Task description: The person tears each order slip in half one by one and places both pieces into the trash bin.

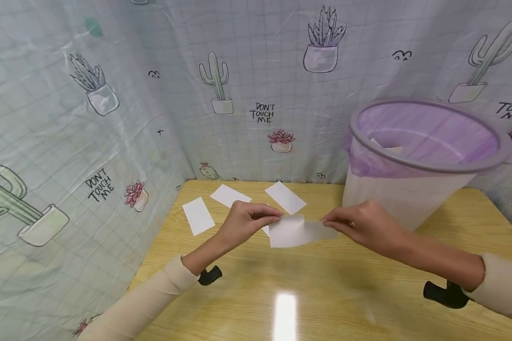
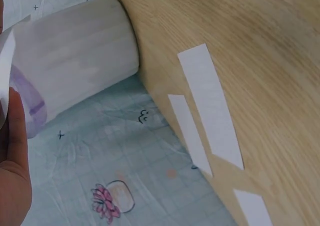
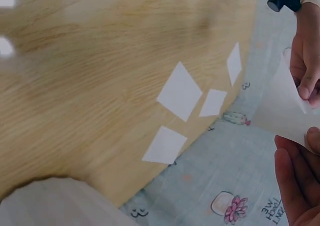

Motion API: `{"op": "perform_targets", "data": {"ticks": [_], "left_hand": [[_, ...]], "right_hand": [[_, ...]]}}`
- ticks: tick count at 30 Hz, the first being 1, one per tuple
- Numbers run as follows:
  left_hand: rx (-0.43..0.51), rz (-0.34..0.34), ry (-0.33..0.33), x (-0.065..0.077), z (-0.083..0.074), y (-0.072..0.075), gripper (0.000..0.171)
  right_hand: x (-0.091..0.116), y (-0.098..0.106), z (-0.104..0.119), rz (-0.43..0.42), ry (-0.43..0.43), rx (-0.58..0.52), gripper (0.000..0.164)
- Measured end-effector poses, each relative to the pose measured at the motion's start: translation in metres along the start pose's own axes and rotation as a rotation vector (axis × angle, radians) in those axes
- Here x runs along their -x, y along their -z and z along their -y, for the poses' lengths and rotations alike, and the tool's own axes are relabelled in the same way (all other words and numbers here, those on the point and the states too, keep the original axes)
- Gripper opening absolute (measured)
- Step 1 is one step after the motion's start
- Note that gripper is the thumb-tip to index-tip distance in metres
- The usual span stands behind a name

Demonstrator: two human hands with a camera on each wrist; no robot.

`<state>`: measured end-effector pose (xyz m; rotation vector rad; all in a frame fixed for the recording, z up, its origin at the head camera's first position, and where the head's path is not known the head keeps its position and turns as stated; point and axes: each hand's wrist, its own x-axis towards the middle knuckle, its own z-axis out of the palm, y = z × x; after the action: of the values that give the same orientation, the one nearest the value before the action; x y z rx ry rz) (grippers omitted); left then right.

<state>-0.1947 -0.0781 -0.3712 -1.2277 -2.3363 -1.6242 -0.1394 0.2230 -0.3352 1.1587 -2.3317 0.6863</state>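
Observation:
A small white sheet of paper is held above the table between both hands. My left hand pinches its upper left part between thumb and fingers. At the right end, my right hand pinches it the same way. The top edge shows a step near the middle, the left part standing higher; whether this is a tear or a fold I cannot tell. In the right wrist view the paper looks bent between the two hands.
Several white paper pieces lie on the wooden table beyond the hands, one partly hidden by the left hand. At the right stands a white bin with a purple liner and paper inside. A printed curtain hangs behind.

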Motion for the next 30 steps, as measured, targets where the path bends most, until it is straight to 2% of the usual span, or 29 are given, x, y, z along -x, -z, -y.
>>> {"op": "perform_targets", "data": {"ticks": [8, 10, 11, 12, 15, 17, 22, 30], "left_hand": [[0.001, 0.016, -0.032, -0.009, -0.016, 0.011, 0.016], [0.0, 0.02, -0.038, -0.012, -0.02, 0.014, 0.016], [-0.002, 0.021, -0.039, -0.014, -0.023, 0.016, 0.016], [-0.005, 0.023, -0.042, -0.016, -0.025, 0.018, 0.017], [-0.015, 0.024, -0.053, -0.022, -0.032, 0.024, 0.017], [-0.023, 0.019, -0.063, -0.026, -0.036, 0.028, 0.016], [-0.039, -0.005, -0.071, -0.031, -0.044, 0.039, 0.016], [-0.12, -0.03, -0.032, -0.028, -0.049, 0.063, 0.016]], "right_hand": [[-0.012, 0.019, 0.002, -0.001, 0.01, 0.034, 0.021], [-0.014, 0.022, 0.002, -0.016, 0.032, 0.032, 0.014], [-0.015, 0.024, 0.002, -0.025, 0.045, 0.025, 0.005], [-0.017, 0.026, 0.001, -0.035, 0.06, 0.021, 0.006], [-0.021, 0.033, 0.002, -0.065, 0.093, 0.018, 0.035], [-0.024, 0.038, 0.003, -0.081, 0.093, 0.031, 0.046], [-0.026, 0.054, 0.005, -0.115, 0.063, 0.094, 0.049], [-0.019, 0.083, 0.004, -0.155, 0.026, 0.259, 0.057]]}}
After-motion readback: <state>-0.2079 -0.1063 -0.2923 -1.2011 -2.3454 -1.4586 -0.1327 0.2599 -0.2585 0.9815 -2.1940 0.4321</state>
